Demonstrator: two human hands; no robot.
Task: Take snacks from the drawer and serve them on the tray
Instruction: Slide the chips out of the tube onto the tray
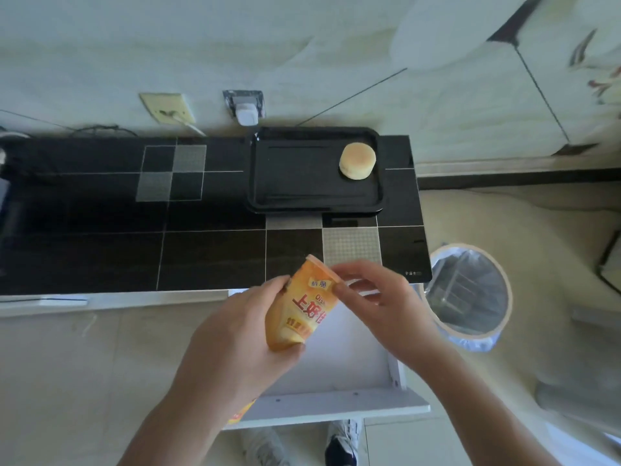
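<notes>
While left hand (242, 331) grips cup (304, 307) over open drawer (336, 375), right hand (379, 301) pinches lid rim: peel steadily, cup tilted little, then empty beside bun (357, 161) on tray (265, 169).

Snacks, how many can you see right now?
3, maybe more hidden. A round bun on the black tray, an orange snack cup held over the open drawer, and an orange packet peeking out under the left wrist.

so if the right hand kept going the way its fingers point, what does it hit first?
The orange snack cup: the right hand points left and its fingertips look already at the cup's lid rim, though contact is hard to confirm. The left hand holds the cup.
</notes>
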